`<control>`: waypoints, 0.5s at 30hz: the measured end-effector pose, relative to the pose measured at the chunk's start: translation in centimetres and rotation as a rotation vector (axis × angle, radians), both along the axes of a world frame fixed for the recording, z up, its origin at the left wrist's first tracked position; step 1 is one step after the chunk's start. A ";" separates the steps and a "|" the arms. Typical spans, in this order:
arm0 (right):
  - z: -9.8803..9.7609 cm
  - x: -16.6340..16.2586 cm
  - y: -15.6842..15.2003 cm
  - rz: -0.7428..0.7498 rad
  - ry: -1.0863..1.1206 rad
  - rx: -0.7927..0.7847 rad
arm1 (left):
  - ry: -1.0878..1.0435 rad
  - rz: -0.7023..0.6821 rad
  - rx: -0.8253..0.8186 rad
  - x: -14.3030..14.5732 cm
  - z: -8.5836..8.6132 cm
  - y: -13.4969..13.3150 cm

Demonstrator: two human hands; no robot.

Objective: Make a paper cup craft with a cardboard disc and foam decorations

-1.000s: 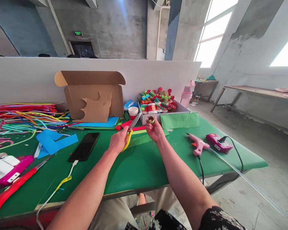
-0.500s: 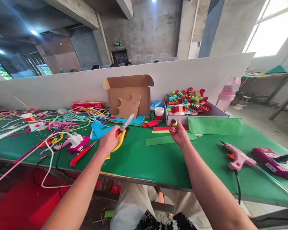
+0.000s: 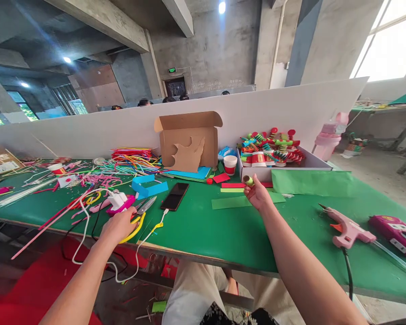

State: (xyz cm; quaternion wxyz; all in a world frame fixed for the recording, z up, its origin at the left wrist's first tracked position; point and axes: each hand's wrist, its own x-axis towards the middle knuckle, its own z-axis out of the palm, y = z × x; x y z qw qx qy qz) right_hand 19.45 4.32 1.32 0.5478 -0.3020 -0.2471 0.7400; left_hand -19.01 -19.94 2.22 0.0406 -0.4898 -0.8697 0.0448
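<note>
Phone (image 3: 175, 198) and open box (image 3: 171, 135) on a green worktop (image 3: 203, 234)

The dark phone has a white cable (image 3: 165, 214) plugged into its near end. Behind it, the brown cardboard box stands open before a white partition (image 3: 264, 106), with coloured pipe cleaners (image 3: 133, 154) heaped to its left. A pink bottle (image 3: 328, 140) is near the partition's right end. Beyond, a green sign (image 3: 172, 70) glows above a dark doorway (image 3: 176, 88); daylight whitens a window (image 3: 387, 49).

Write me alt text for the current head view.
A person's left hand holds scissors at a green table; the right hand holds a small green roll. A phone lies between the hands, a glue gun to the right, and a white box of colourful crafts behind the right hand.
</note>
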 end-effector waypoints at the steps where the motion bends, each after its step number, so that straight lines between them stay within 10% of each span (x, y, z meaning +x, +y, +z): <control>1: -0.1 0.0 0.0 0.000 -0.009 -0.008 | -0.006 -0.007 -0.003 0.2 -0.1 0.1; 15: 0.3 0.0 -0.2 -0.029 -0.070 -0.109 | -0.009 0.098 -0.050 0.5 0.0 4.7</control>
